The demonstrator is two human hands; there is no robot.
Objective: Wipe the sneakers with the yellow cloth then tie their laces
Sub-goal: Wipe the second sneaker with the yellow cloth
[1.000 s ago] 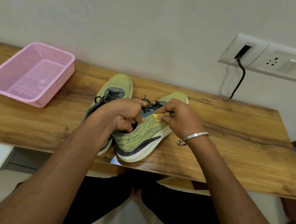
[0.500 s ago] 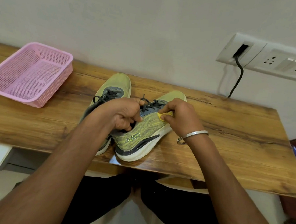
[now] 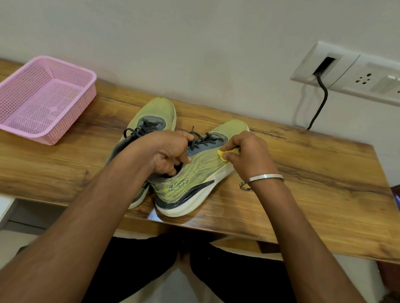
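Small bunched yellow cloth point(image 3: 227, 153) pressed to outer side of the right-hand lime-green knit sneaker point(image 3: 192, 175), pinched in right hand point(image 3: 249, 156) w/ fingers curled. Left hand point(image 3: 167, 151) grips the shoe's collar, steadying it. Shoe's long axis runs heel-near, toe toward wall; second sneaker point(image 3: 154, 119) just beside, on wooden desk point(image 3: 313, 188). Dark laces point(image 3: 201, 139) untied.

Knit-mesh sneakers point(image 3: 191, 175) with smooth rubber soles, perforated plastic basket point(image 3: 36, 99), glossy grained wood table point(image 3: 313, 188), polished metal bangle point(image 3: 262, 179).
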